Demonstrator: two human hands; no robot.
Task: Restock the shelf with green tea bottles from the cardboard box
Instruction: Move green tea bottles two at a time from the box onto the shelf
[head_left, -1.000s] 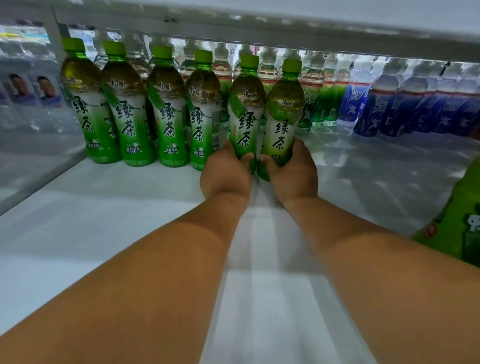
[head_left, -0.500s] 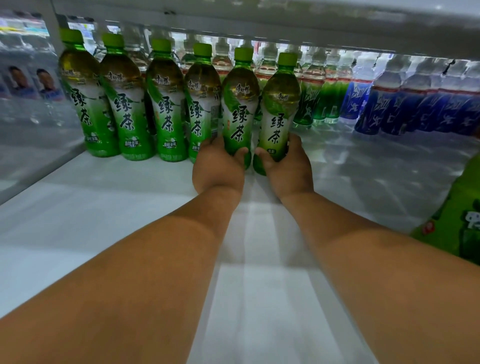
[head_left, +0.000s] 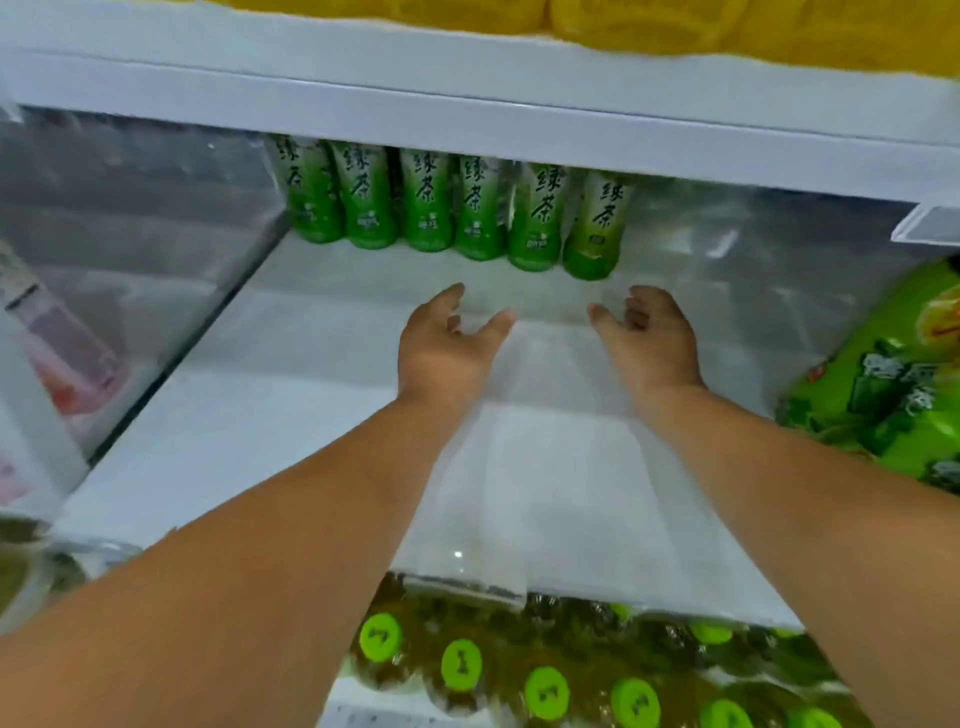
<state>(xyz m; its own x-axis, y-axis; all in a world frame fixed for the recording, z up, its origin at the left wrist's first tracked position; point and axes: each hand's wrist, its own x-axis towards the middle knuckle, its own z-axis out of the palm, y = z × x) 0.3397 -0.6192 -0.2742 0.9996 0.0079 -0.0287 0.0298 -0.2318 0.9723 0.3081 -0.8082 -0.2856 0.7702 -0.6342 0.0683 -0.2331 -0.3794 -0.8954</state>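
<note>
**Two more bottles in, hands coming back empty**

So this is the gap between placements. Both the left hand (head_left: 441, 345) and right hand (head_left: 652, 340) hover over the white shelf board (head_left: 291, 415), fingers loosely spread, holding nothing. The row of green-labelled plastic green tea bottles (head_left: 452, 208) stands along the shelf's back edge, six across.

Half a second ago each hand gripped one of the two rightmost bottles; now they're released and the hands sit apart from them.

Next I'd guess: reach for more. The cardboard box isn't visible, though green-capped bottles (head_left: 545, 691) show below the front edge.
</note>
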